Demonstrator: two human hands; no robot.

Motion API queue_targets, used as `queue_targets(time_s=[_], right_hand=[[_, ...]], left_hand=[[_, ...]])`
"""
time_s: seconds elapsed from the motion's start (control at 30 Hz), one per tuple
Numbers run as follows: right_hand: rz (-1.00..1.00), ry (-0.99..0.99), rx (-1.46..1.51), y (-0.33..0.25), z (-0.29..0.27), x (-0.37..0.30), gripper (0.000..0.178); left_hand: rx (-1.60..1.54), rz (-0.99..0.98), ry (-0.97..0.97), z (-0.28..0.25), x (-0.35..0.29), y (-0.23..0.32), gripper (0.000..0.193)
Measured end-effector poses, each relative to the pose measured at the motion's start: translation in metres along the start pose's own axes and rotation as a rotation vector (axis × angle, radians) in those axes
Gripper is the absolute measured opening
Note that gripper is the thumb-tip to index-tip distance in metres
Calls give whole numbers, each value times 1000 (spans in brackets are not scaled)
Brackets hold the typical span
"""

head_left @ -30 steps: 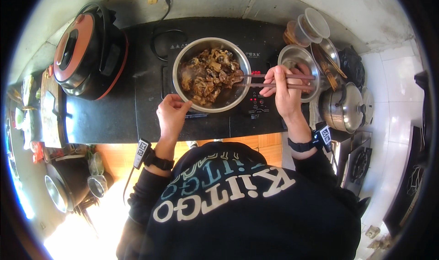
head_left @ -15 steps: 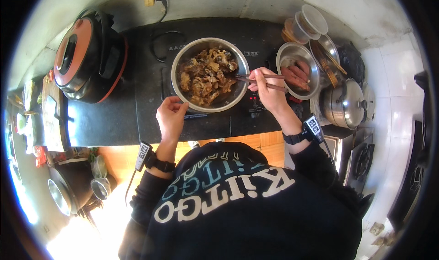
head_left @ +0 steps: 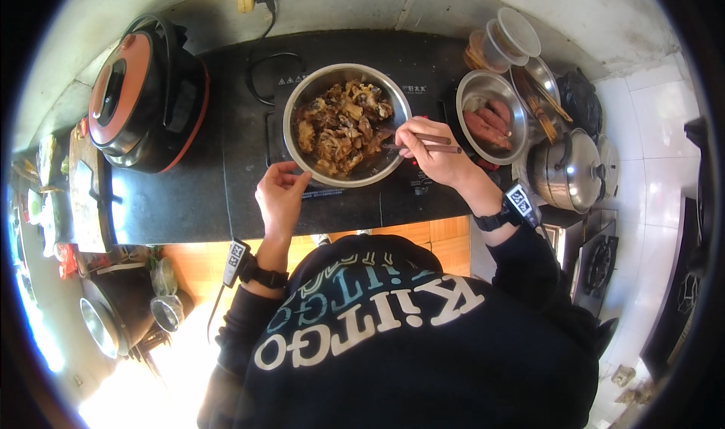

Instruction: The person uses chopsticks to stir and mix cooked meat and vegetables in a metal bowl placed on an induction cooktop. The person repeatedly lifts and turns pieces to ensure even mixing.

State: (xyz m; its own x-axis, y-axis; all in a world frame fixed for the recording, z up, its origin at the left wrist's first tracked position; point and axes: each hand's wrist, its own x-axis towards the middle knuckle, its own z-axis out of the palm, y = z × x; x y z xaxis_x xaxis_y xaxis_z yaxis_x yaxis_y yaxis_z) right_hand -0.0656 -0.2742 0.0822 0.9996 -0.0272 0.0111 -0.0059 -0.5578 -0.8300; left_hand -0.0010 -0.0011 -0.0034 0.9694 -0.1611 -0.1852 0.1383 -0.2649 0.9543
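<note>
At the 3 o'clock side of the steel bowl (head_left: pixel 308 91), chopsticks (head_left: pixel 438 139) dip in among browned food pieces (head_left: pixel 343 127).
Their long axis runs nearly 3-to-9 o'clock, tips toward 9, blunt ends toward 3; the right hand (head_left: pixel 438 161) grasps them, while the left hand (head_left: pixel 279 195) has its fingertips at the bowl's 7 o'clock rim, though I cannot tell whether it pinches.

Food pieces (head_left: pixel 343 123) in a basin (head_left: pixel 343 72) on the cooktop (head_left: pixel 419 181), chopsticks (head_left: pixel 443 149) over its right rim, cooker (head_left: pixel 143 89) left on the surface (head_left: pixel 170 206), meat (head_left: pixel 485 127) in a bowl (head_left: pixel 472 85) right, lidded pot (head_left: pixel 559 172) farther right
</note>
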Motion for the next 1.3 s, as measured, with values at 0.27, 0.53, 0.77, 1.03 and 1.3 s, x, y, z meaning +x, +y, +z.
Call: queue_targets(time_s=[0.27,0.53,0.77,1.03,1.3], right_hand=[[176,-42,308,23,-42,48,42],[466,-45,383,35,-55,94,45],[418,71,342,12,-58,76,40],[180,150,290,-13,-26,8,33],[70,294,227,-7,-3,-2,33]], left_hand=[[-13,17,-15,1,2,-3,26],[15,31,-15,1,5,-6,26],[-14,20,-27,0,5,-7,25],[-10,25,-33,-1,6,-5,26],[23,37,-38,0,5,-1,24]])
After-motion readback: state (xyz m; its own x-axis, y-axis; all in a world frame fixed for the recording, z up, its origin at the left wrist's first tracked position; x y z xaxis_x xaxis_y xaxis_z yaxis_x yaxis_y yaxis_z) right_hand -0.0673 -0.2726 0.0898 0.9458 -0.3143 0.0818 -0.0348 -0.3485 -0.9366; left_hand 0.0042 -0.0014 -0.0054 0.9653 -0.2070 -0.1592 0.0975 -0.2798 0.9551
